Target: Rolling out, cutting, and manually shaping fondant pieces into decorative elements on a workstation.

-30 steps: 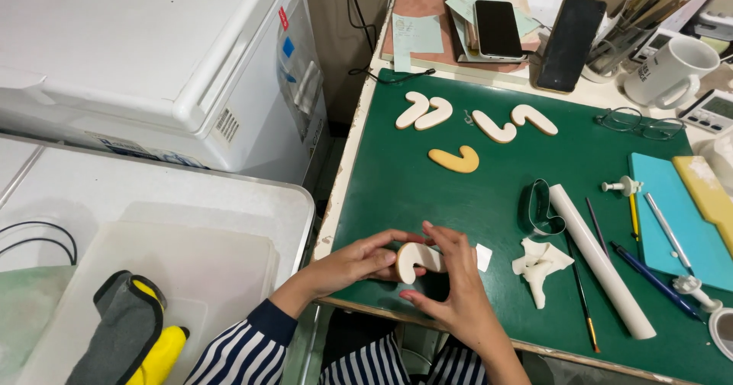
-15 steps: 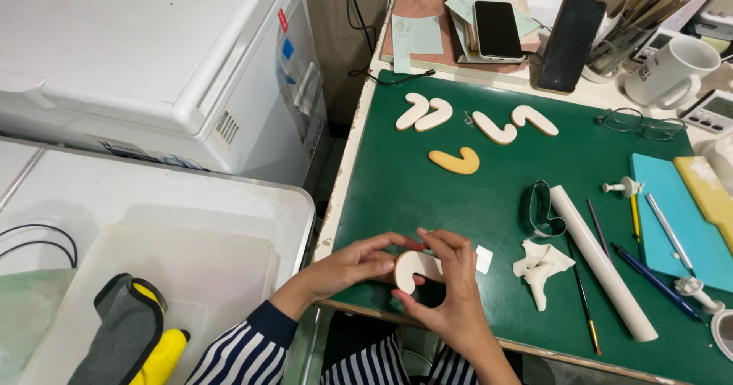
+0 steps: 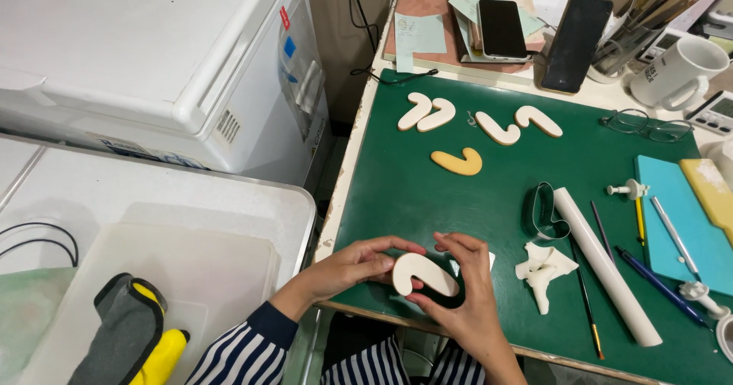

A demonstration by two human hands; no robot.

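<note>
Both hands hold one cream, hook-shaped clay piece [image 3: 421, 274] just above the near edge of the green cutting mat [image 3: 427, 202]. My left hand [image 3: 357, 264] cups its rounded left end. My right hand [image 3: 466, 293] pinches its right side from below and behind. Two white curved pieces [image 3: 426, 113], another white pair [image 3: 518, 124] and a yellow curved piece [image 3: 458, 161] lie further back on the mat.
A metal cutter [image 3: 544, 211], white rolling pin [image 3: 605, 264] and clay scrap [image 3: 540, 269] lie to the right, with modelling tools and a blue mat [image 3: 676, 221]. Phones, glasses and a mug [image 3: 676, 72] are at the back. A white appliance [image 3: 153, 57] and plastic bin [image 3: 153, 263] stand left.
The clay piece has been turned and tilted in my fingers, now showing its full hook shape. Both hands stay at the mat's near edge.
</note>
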